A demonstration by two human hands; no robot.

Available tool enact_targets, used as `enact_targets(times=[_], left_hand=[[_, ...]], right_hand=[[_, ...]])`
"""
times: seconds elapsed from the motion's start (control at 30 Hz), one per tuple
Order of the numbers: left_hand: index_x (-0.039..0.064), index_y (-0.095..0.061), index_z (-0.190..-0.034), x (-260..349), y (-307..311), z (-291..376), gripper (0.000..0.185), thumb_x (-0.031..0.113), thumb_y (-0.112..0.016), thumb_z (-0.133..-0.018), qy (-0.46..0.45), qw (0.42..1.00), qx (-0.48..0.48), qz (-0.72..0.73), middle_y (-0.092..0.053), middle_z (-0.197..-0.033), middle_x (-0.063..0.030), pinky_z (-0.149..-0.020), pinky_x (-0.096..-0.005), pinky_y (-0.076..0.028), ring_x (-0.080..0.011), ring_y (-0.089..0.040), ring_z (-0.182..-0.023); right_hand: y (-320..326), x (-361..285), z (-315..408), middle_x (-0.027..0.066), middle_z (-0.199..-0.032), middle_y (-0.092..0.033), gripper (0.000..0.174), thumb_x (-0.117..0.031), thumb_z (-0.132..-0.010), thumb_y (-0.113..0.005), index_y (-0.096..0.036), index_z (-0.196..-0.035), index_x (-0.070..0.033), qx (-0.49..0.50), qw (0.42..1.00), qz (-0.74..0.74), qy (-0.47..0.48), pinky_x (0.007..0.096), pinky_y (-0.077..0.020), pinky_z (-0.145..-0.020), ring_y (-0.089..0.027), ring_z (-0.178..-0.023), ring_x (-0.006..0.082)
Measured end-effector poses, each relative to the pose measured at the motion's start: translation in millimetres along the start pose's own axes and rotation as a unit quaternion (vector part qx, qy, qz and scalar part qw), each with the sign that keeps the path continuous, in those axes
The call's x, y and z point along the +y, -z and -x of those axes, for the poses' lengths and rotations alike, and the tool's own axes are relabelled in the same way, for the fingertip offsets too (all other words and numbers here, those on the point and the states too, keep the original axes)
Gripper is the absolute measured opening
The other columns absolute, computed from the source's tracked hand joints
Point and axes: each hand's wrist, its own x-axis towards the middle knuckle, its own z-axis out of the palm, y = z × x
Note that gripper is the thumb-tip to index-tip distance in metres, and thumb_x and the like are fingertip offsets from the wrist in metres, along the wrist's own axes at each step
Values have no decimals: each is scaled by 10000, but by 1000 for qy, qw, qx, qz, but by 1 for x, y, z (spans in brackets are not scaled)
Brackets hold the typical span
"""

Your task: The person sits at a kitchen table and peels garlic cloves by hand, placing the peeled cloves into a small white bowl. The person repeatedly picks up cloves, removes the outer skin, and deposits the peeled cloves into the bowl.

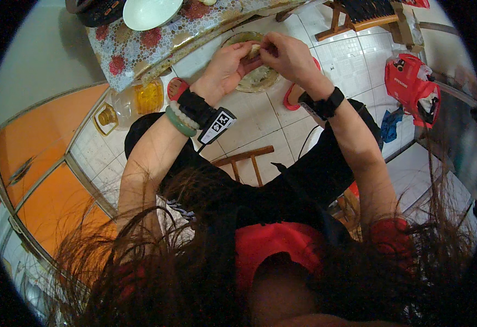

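Note:
My left hand holds a small pale piece of food between thumb and fingers; it may be a garlic bulb or clove, too small to tell. From the right, my right hand meets it with thumb and forefinger pinched at the piece's edge; whether it grips a bit of it is hidden. Beneath both hands a round basin stands on the tiled floor, with pale scraps inside.
A table with a flowered cloth stands at upper left, bearing a white bowl. Below it is a plastic oil jug. A wooden stool, a red bag and a blue wrapper are at right.

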Motion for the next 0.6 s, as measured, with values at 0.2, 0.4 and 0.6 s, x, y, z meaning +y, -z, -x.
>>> enact_targets(times=[0.2, 0.4, 0.6], left_hand=[[-4, -539, -1159, 0, 4, -4, 271, 150, -423, -969, -17, 1000, 24, -12, -587, -1116, -90, -919, -321, -462, -196, -577, -994], [-16, -527, -1130, 0, 3, -6, 222, 79, -476, -936, -35, 997, 50, 50, -575, -1068, -110, -850, -325, -498, -215, -586, -940], [1, -505, -1197, -1, 1, -2, 279, 104, -479, -939, -26, 1000, -7, 11, -577, -1110, -94, -926, -315, -448, -202, -566, -1003]], right_hand=[[5, -8, 7, 120, -726, -618, 170, -175, -801, -607, -605, -889, -30, -67, 996, -55, 10, 329, -483, -603, -594, -628, 256], [0, 0, 6, 114, -717, -625, 189, -160, -812, -614, -638, -926, -11, -77, 995, -65, -11, 303, -475, -595, -598, -626, 193], [-7, 6, 1, 81, -731, -643, 243, -203, -834, -637, -642, -913, 27, -52, 982, -149, -107, 267, -461, -578, -566, -630, 112]])
